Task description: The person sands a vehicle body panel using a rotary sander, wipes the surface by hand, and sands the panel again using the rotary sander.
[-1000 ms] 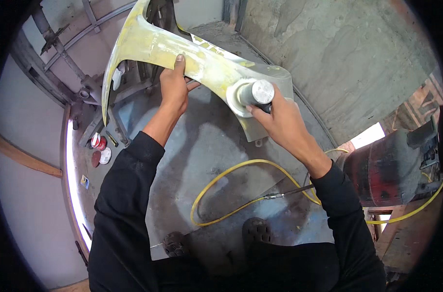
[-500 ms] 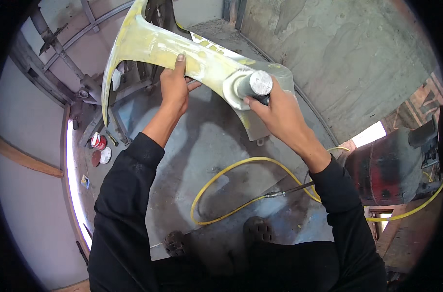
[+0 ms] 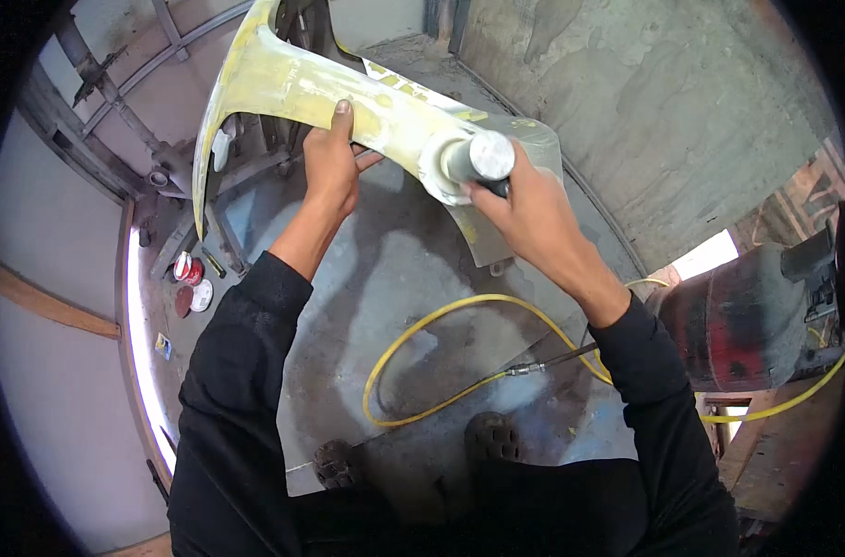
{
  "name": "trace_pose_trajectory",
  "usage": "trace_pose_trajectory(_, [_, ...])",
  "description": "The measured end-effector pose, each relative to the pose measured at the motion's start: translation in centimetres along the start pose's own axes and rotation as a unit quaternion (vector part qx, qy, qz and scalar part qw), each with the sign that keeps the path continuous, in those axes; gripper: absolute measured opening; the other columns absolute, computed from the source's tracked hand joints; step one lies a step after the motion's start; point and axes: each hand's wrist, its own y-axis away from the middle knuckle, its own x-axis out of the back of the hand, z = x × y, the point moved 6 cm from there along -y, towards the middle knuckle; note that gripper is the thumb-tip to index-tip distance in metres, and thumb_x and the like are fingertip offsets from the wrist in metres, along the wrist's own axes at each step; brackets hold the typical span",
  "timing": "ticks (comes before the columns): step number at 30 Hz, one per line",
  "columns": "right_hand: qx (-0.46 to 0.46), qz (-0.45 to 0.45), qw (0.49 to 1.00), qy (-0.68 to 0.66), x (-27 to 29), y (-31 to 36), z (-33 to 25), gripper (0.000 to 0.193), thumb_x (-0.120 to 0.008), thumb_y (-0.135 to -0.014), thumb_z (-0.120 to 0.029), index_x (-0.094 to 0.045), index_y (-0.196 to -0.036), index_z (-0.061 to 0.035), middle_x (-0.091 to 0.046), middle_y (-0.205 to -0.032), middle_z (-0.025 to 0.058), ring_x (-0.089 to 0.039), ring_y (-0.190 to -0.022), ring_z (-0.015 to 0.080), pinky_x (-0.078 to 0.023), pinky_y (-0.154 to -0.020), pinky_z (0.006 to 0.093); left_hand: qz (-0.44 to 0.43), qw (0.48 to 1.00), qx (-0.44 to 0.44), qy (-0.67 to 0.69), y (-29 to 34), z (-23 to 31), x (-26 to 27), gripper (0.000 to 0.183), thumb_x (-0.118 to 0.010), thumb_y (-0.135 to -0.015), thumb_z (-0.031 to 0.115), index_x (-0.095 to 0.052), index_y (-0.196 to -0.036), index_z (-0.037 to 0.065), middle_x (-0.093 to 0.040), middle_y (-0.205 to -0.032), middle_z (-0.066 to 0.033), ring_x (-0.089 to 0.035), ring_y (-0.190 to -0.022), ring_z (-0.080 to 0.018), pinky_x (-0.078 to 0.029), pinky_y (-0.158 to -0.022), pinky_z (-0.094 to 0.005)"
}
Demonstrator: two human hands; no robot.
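Observation:
A curved vehicle body panel (image 3: pixel 316 88), blotched with yellow filler and white patches, is raised off the floor in front of me. My left hand (image 3: pixel 329 172) grips its near edge, thumb on the upper face and fingers curled beneath. Toward the panel's right end, my right hand (image 3: pixel 538 218) is wrapped around an air sander (image 3: pixel 490 156) with a round pale head on top. The sander's pad rests against the panel's surface, and white dust lies around it. Most of my right fingers are hidden behind the tool.
A yellow air hose (image 3: pixel 378 371) loops across the floor, with a metal coupling (image 3: pixel 524 369) near my right forearm. A dark red tank (image 3: pixel 733 320) stands at the right. Left, on the floor, lie a red-and-white tin (image 3: pixel 189 269) and round discs (image 3: pixel 200 296). A concrete wall (image 3: pixel 645 111) rises behind.
The sander and my right hand have shifted slightly left along the panel. My left hand keeps its grip on the edge, with barely any movement.

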Motion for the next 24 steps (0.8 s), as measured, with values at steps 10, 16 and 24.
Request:
trace_pose_trajectory(10, [-0.023, -0.010, 0.999, 0.048, 0.0, -1.2, 0.1, 0.053, -0.069, -0.090, -0.031, -0.049, -0.128, 0.0010, -0.068, -0.083, 0.0275, -0.066, -0.080, 0.0468, -0.050, -0.071, 0.0528, -0.008, 1.000, 0.004, 0.013, 0.7, 0.1, -1.3, 0.046, -0.050, -0.105, 0.037, -0.052, -0.127, -0.003, -0.067, -0.114, -0.0142, -0.071, -0.098, -0.0224, -0.062, -0.080, -0.0400])
trace_pose_trajectory(16, [0.006, 0.008, 0.999, 0.039, 0.3, 0.7, 1.0, 0.053, -0.068, -0.090, -0.031, -0.048, -0.128, 0.0004, -0.069, -0.083, 0.0249, -0.067, -0.081, 0.0457, -0.050, -0.070, 0.0526, -0.002, 1.000, -0.001, 0.002, 0.2, 0.1, -0.9, 0.044, -0.049, -0.106, 0.034, -0.051, -0.127, -0.004, -0.066, -0.115, -0.0156, -0.071, -0.098, -0.0231, -0.063, -0.076, -0.0386])
trace_pose_trajectory(24, [-0.007, -0.020, 0.998, 0.054, -0.5, -0.1, -0.1, 0.057, -0.069, -0.089, -0.029, -0.046, -0.131, 0.0028, -0.069, -0.084, 0.0270, -0.067, -0.080, 0.0461, -0.050, -0.071, 0.0536, 0.001, 1.000, -0.005, 0.007, 0.2, 0.5, -0.9, 0.044, -0.049, -0.106, 0.030, -0.050, -0.129, -0.006, -0.065, -0.116, -0.0167, -0.071, -0.099, -0.0264, -0.064, -0.076, -0.0401])
